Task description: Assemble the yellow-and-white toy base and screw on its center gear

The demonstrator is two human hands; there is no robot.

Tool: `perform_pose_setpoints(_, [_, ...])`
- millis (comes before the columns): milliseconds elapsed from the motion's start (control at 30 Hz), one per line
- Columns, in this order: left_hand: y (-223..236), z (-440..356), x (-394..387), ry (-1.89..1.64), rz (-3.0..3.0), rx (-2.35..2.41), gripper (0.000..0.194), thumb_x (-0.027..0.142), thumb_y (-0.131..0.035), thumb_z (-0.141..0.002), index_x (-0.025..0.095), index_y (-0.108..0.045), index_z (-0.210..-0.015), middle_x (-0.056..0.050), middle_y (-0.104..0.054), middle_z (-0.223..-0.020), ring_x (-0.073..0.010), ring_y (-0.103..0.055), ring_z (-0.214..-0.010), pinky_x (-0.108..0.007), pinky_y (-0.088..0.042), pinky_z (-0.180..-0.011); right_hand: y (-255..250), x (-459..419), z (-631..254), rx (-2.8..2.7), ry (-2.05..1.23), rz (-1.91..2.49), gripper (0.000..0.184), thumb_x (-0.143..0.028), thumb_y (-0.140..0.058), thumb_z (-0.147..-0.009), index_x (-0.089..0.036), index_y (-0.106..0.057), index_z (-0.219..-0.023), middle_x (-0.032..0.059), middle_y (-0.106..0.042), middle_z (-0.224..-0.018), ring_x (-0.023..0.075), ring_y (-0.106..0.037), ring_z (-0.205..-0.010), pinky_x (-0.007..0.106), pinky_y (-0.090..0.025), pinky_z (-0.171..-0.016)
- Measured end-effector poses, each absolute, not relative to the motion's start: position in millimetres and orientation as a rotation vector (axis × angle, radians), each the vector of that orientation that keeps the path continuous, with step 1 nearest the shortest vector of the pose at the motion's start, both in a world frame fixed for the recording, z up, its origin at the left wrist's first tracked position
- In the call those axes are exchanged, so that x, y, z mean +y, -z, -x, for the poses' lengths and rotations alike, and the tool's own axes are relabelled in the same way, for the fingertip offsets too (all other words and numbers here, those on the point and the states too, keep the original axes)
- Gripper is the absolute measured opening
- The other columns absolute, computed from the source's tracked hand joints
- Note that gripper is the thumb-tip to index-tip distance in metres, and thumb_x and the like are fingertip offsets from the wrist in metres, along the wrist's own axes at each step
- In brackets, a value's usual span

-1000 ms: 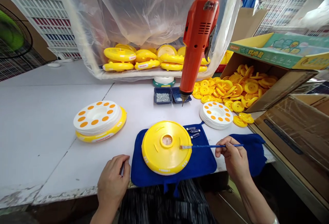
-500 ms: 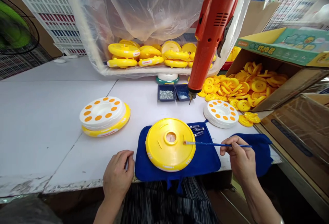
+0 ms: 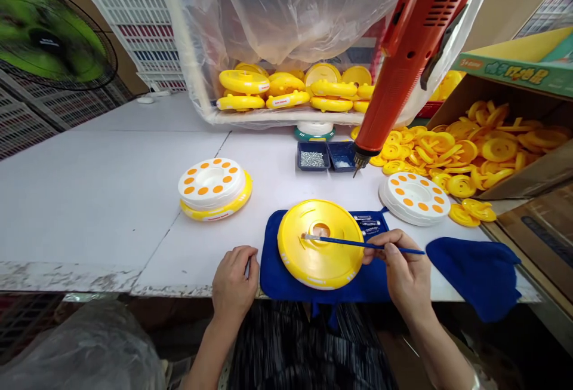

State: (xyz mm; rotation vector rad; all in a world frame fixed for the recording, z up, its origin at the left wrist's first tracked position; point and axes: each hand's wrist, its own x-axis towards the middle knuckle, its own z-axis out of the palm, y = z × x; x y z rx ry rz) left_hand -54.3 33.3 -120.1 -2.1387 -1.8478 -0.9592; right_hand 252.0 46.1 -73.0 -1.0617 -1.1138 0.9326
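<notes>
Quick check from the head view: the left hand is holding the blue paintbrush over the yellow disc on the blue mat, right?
Not the left hand: the head view shows the right hand holding the blue paintbrush over the yellow disc on the blue mat. The left hand is beside the mat.

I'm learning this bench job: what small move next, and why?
Probably the left hand should move onto the rim of the round yellow plastic disc to steady it: the blue-handled paintbrush in the right hand has its tip on the disc's face beside the central hole, while the left hand lies apart.
</notes>
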Motion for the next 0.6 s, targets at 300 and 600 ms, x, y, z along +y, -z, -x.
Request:
perform_pose_setpoints(300, [119.6, 53.8, 33.0, 0.987, 2.158, -1.869, 0.014, 0.014, -0.048, -0.092, 0.020, -0.060, -0.093, -0.004, -0.068, -0.089, -0.0214, -0.062, -0.083, -0.034, -0.048, -0.076, 71.1, 46.8, -251.4, -1.179, -0.899, 1.107, 0.020, -0.033, -0.056, -0.094, -0.020, -0.065, -0.083, 0.0016, -0.067, -0.069, 0.0162, -0.065, -0.060, 0.030, -0.055, -0.060])
perform_pose_setpoints(600, [119.7, 53.5, 32.6, 0.994, 2.152, -1.874, 0.015, 0.014, -0.048, -0.091, 0.020, -0.061, -0.092, -0.005, -0.069, -0.089, -0.0219, -0.063, -0.083, -0.035, -0.049, -0.076, 67.6, 41.9, -257.9, -1.102, -0.895, 1.043, 0.019, -0.030, -0.059, -0.091, -0.018, -0.066, -0.078, 0.0022, -0.066, -0.066, 0.0153, -0.063, -0.053, 0.027, -0.052, -0.050])
